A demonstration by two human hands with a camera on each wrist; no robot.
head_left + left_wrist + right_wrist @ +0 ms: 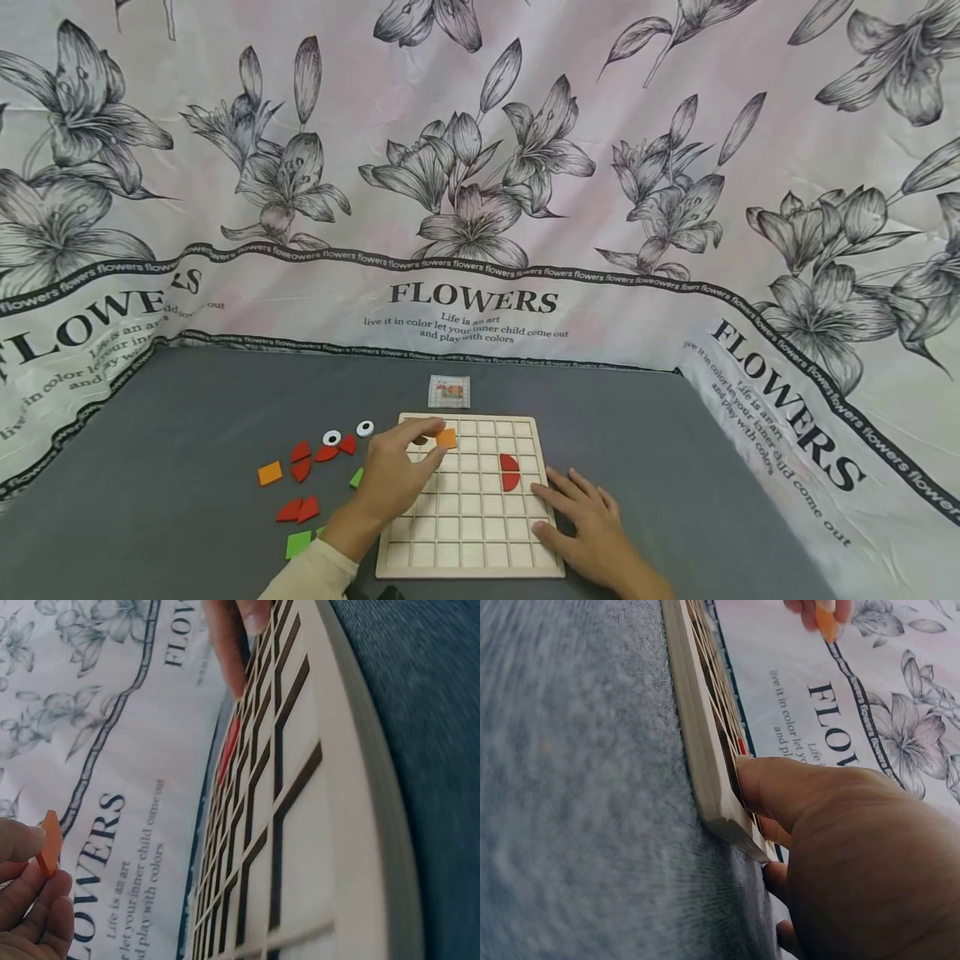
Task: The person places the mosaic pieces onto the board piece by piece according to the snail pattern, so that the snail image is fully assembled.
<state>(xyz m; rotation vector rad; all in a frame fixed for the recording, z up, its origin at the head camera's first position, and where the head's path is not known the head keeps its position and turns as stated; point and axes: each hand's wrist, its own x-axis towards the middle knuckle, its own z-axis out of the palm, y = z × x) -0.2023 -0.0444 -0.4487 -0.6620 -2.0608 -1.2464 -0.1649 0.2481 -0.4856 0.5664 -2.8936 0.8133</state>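
1. Centrally, the board (447, 554) is lying flat on the grey table (675, 467), its grid facing upward.
2. The left hand (401, 471) is hovering over the board's far left part; its thumb and fingertips are nearly meeting, pinching the orange square (446, 438) between them.
3. This square is hanging above the board's far left cells, clear of the surface, as the left wrist view is showing.
4. The right hand (588, 529) is resting at the board's right rim; its fingers are lying loosely spread, holding no piece, while the thumb and index finger are touching the rim.
5. Two red quarters (510, 482) are sitting near the board's right side, one beyond the other; a brown piece (421, 441), partly hidden by the left hand, is showing at its far left.
6. Left of the board, two eyes (332, 438), several red pieces (301, 471), a second orange square (270, 473) and a green square (298, 545) are lying scattered.
7. Beyond the board, a card (449, 392) is lying before the curtain (480, 333).
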